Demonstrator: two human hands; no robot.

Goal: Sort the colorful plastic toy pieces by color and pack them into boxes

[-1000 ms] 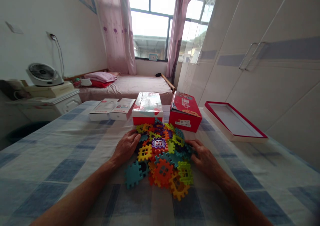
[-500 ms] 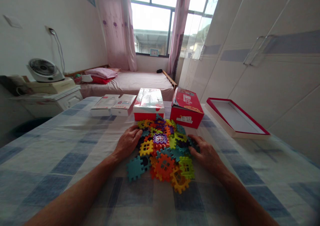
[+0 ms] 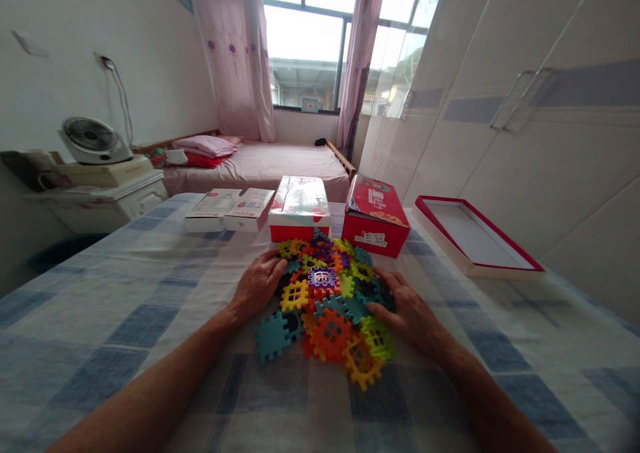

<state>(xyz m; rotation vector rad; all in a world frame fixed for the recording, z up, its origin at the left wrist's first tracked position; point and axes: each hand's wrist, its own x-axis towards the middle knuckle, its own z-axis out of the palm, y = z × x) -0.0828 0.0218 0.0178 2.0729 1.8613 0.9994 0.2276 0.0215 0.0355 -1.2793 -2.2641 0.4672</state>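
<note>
A heap of colourful interlocking plastic tiles (image 3: pixel 327 299) lies on the blue-and-white checked tablecloth (image 3: pixel 150 306) in front of me. My left hand (image 3: pixel 257 283) rests flat on the heap's left side, fingers stretched over the tiles. My right hand (image 3: pixel 407 309) lies on the heap's right side, fingers spread over the teal and green pieces. A teal tile (image 3: pixel 273 336) sits loose at the near left of the heap. A yellow tile (image 3: pixel 363 366) sticks out at the near edge.
Behind the heap stand a red-and-white box (image 3: pixel 299 209) and a red box (image 3: pixel 376 216). Two flat white boxes (image 3: pixel 230 209) lie to the left. An empty red-rimmed lid (image 3: pixel 475 239) lies at the right, near wardrobe doors. A bed and a fan stand beyond.
My right hand has slid a little inward and nearer over the tiles. My left hand has hardly moved. The view has shifted slightly.
</note>
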